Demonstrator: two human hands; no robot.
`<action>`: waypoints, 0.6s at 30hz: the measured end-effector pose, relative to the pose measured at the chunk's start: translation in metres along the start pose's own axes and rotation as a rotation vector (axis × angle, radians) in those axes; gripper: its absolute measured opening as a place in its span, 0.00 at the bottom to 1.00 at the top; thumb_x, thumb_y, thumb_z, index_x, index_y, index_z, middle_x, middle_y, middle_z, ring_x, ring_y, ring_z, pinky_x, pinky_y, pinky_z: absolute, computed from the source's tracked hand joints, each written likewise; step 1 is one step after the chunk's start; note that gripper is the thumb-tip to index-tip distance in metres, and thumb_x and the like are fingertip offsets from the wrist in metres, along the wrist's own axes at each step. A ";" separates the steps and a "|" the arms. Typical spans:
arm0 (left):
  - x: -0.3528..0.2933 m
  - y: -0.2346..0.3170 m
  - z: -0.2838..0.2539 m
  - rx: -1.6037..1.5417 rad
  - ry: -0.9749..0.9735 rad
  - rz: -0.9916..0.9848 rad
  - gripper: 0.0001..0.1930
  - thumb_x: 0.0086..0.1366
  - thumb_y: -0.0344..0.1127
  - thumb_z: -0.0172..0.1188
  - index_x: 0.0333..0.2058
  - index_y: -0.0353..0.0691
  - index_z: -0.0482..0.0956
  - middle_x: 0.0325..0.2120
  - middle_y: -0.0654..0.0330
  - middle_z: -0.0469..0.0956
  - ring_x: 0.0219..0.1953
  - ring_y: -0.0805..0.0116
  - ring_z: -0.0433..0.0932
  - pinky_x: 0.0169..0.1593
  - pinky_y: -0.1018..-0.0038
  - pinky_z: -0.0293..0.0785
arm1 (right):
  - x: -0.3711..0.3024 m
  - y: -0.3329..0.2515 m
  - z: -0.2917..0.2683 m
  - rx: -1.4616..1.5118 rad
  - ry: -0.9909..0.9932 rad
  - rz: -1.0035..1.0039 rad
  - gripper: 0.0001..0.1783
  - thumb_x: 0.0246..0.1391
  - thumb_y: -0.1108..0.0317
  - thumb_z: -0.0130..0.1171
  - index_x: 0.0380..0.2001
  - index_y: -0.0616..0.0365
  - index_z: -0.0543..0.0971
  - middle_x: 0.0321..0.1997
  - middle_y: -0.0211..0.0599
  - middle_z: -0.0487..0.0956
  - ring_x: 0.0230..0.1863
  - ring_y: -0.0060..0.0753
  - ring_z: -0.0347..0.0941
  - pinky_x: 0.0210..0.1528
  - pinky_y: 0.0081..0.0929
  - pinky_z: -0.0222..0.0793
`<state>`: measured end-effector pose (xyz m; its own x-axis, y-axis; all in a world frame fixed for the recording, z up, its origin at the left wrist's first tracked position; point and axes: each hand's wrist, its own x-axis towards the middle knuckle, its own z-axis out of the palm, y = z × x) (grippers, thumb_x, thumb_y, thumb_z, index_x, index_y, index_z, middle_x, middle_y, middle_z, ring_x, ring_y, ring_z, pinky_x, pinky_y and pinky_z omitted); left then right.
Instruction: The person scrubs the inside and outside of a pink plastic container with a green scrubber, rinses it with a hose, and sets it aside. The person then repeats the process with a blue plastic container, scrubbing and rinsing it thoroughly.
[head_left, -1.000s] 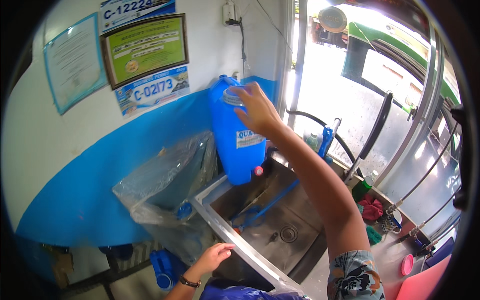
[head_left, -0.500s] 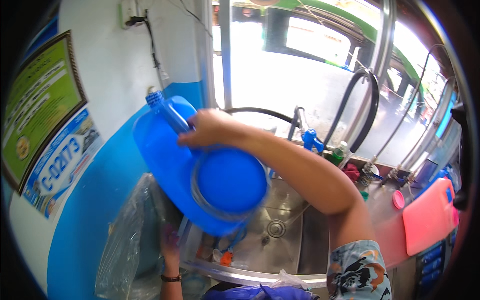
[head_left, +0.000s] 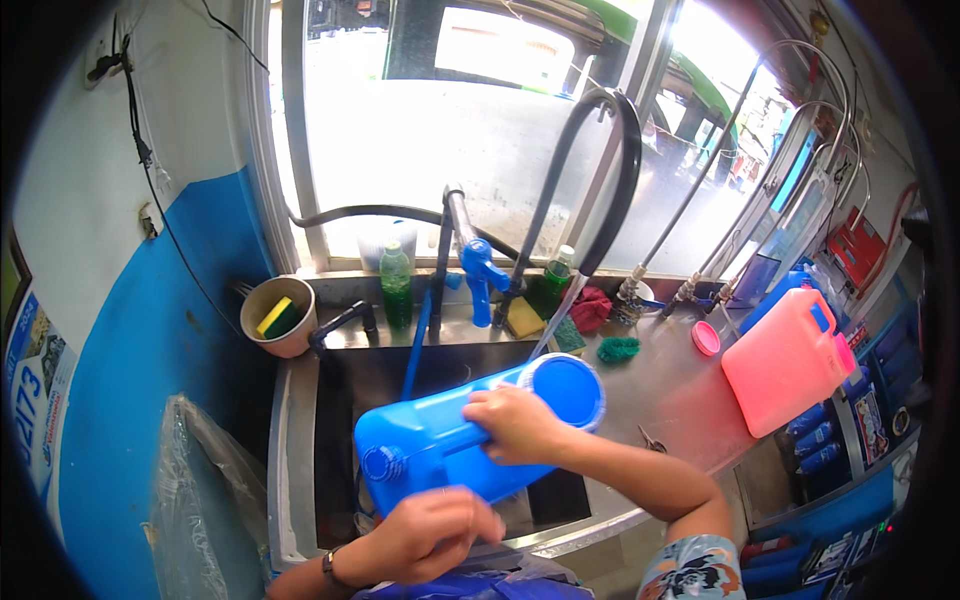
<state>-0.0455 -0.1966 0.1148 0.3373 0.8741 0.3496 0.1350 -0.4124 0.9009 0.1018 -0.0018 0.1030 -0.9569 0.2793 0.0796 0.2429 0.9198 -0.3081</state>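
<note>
A big blue plastic jerrycan (head_left: 440, 440) lies on its side over the steel sink (head_left: 290, 430), its capped neck toward the lower left. My right hand (head_left: 515, 425) grips the can's top handle. My left hand (head_left: 435, 530) presses against its lower near side. A thin stream of water runs from a black hose (head_left: 600, 170) down toward the can's round end.
A pink jerrycan (head_left: 790, 360) stands on the steel counter at right, a pink lid (head_left: 706, 338) beside it. Behind the sink are a blue tap (head_left: 480, 270), a green bottle (head_left: 397, 280), sponges, and a tan tub (head_left: 275, 315). A clear plastic bag (head_left: 200, 500) hangs at the left.
The blue can came down from held upright against the wall to lying across the sink. My view swung right to the window. My left hand rose onto the can.
</note>
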 end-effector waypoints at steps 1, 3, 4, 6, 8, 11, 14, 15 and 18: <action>0.017 -0.007 0.004 0.181 0.112 0.138 0.17 0.55 0.22 0.55 0.46 0.34 0.75 0.41 0.50 0.77 0.46 0.52 0.76 0.52 0.63 0.72 | 0.004 0.007 0.018 -0.010 0.044 -0.097 0.15 0.33 0.70 0.62 0.31 0.59 0.79 0.35 0.45 0.78 0.39 0.54 0.76 0.48 0.43 0.71; 0.046 -0.031 0.013 0.582 0.341 0.091 0.23 0.51 0.22 0.56 0.49 0.33 0.73 0.46 0.46 0.73 0.50 0.47 0.72 0.56 0.60 0.69 | 0.018 0.018 0.054 0.014 -0.072 -0.154 0.19 0.35 0.68 0.63 0.36 0.57 0.78 0.39 0.44 0.78 0.44 0.52 0.75 0.50 0.43 0.69; 0.056 -0.045 0.012 0.642 0.391 0.047 0.24 0.51 0.24 0.56 0.51 0.33 0.72 0.48 0.46 0.71 0.52 0.46 0.70 0.58 0.59 0.67 | 0.021 0.022 0.068 -0.052 0.032 -0.253 0.22 0.38 0.65 0.63 0.41 0.58 0.77 0.43 0.47 0.76 0.49 0.52 0.72 0.51 0.45 0.68; 0.072 -0.078 0.011 0.758 0.512 -0.058 0.27 0.52 0.27 0.54 0.55 0.33 0.68 0.51 0.44 0.68 0.54 0.43 0.66 0.61 0.56 0.62 | 0.033 0.028 0.088 0.255 0.164 -0.214 0.25 0.38 0.64 0.63 0.44 0.59 0.75 0.45 0.51 0.75 0.51 0.55 0.70 0.52 0.45 0.67; 0.071 -0.102 0.008 0.747 0.546 -0.153 0.28 0.54 0.31 0.54 0.56 0.32 0.66 0.52 0.43 0.67 0.56 0.42 0.65 0.62 0.56 0.60 | 0.043 0.033 0.095 0.304 0.153 -0.286 0.26 0.39 0.64 0.63 0.45 0.60 0.75 0.46 0.52 0.75 0.52 0.55 0.69 0.54 0.46 0.66; 0.062 -0.120 0.005 0.737 0.521 -0.266 0.33 0.62 0.45 0.55 0.61 0.30 0.61 0.57 0.41 0.64 0.59 0.41 0.63 0.64 0.54 0.57 | 0.054 0.045 0.083 0.253 0.083 -0.422 0.26 0.41 0.64 0.62 0.46 0.61 0.75 0.46 0.51 0.75 0.53 0.53 0.69 0.56 0.47 0.64; 0.052 -0.122 0.003 0.813 0.509 -0.428 0.41 0.64 0.54 0.57 0.65 0.30 0.56 0.62 0.37 0.58 0.61 0.39 0.60 0.64 0.52 0.59 | 0.060 0.078 0.058 -0.013 -0.008 -0.423 0.23 0.44 0.56 0.67 0.43 0.58 0.80 0.45 0.46 0.77 0.55 0.50 0.70 0.60 0.52 0.60; 0.048 -0.121 0.000 0.928 0.484 -0.578 0.42 0.62 0.51 0.61 0.65 0.29 0.54 0.61 0.34 0.57 0.60 0.39 0.63 0.62 0.54 0.64 | 0.060 0.097 0.048 0.102 0.083 -0.431 0.23 0.44 0.53 0.69 0.41 0.55 0.83 0.45 0.43 0.78 0.53 0.49 0.72 0.58 0.47 0.64; 0.032 -0.118 -0.022 0.727 0.250 -0.790 0.42 0.61 0.47 0.63 0.61 0.23 0.54 0.48 0.31 0.70 0.49 0.38 0.74 0.52 0.55 0.72 | 0.064 0.160 0.038 0.050 0.306 -0.146 0.20 0.50 0.58 0.66 0.43 0.60 0.80 0.42 0.48 0.79 0.45 0.52 0.76 0.49 0.40 0.72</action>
<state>-0.0715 -0.1137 0.0253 -0.2725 0.9515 -0.1426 0.7733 0.3048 0.5560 0.0731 0.1527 0.0232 -0.8870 0.2220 0.4049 0.0913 0.9439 -0.3175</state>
